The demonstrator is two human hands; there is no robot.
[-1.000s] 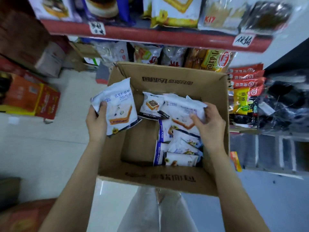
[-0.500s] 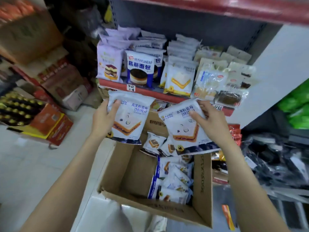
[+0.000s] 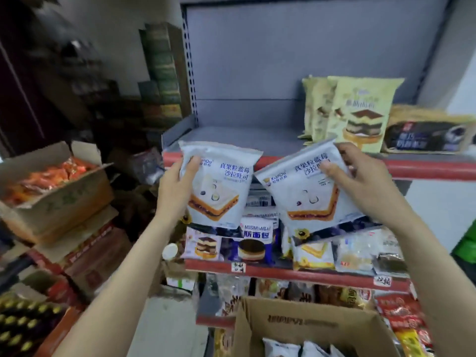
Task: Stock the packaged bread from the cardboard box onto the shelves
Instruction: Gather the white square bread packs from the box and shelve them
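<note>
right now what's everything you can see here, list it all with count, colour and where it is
held bread packs: 2, white with blue print, one in the left hand, one in the right, both raised in front of the top shelf
cardboard box: 1, brown, open, bottom of view, a few white packs inside
top shelf: 1, grey with red edge, bare on its left part
yellow-green cake packs: at least 2, upright on the top shelf, right
dark pack: 1, top shelf, far right
middle shelf packs: several, mixed white, blue and yellow
orange snack carton: 1, open, stacked at left
bottles: many, dark with gold caps, bottom left
left hand: grips its pack's left edge
right hand: grips its pack's upper right
</note>
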